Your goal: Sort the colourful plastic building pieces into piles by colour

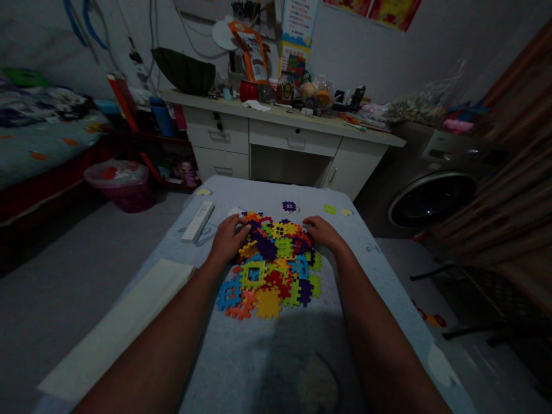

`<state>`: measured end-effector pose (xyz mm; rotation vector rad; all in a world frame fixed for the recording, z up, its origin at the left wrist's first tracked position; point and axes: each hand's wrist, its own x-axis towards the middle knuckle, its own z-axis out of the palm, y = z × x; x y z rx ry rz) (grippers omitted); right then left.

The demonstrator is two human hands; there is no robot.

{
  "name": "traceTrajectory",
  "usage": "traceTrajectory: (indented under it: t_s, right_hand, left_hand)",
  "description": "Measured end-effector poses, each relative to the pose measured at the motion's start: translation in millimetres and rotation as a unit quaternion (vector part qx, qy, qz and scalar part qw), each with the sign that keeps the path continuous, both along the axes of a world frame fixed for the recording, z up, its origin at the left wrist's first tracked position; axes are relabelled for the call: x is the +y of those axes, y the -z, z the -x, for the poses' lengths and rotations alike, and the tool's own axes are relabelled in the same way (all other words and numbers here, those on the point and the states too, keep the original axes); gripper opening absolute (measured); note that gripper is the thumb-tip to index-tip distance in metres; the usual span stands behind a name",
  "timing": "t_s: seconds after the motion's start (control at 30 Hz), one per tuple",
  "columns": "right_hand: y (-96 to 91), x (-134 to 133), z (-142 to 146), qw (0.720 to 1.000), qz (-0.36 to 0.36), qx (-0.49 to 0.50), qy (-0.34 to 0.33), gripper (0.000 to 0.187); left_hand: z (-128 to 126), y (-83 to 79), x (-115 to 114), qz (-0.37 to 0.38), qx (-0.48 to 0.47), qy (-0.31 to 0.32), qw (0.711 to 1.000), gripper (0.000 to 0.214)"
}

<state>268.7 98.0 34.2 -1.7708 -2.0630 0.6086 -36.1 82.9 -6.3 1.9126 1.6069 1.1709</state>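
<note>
A heap of flat, toothed plastic building tiles [271, 267] in yellow, green, blue, purple, orange and red lies in the middle of a light blue cloth-covered table [259, 356]. My left hand [228, 238] rests palm down on the heap's far left edge, fingers spread over the tiles. On the far right edge lies my right hand [321, 231], also flat with its fingertips on the pieces. Neither hand grips a tile. Loose pieces lie beyond the heap: a purple tile [288, 206], a green tile [330, 209] and a yellow tile [203, 192].
A white remote [198, 221] lies left of my left hand. A pale folded cloth [121, 328] hangs over the table's left edge. Beyond stand a cluttered white desk [293, 135], a washing machine [431, 184] at right, a pink bin [121, 184] and a bed [38, 144] at left.
</note>
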Motion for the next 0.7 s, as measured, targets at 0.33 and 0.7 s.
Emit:
traceTrajectory:
  t_s: [0.33,0.7]
  right_hand:
    - [17.4,33,48,0.986,0.020,0.116,-0.120,0.050]
    - [-0.9,14,52,0.948,0.118,0.213,-0.207,0.033]
  left_hand:
    - [-3,-6.0,-4,0.064,0.060,0.002,0.996,0.050]
    - [0,-12.3,-6,0.098,0.075,0.045,0.991,0.039]
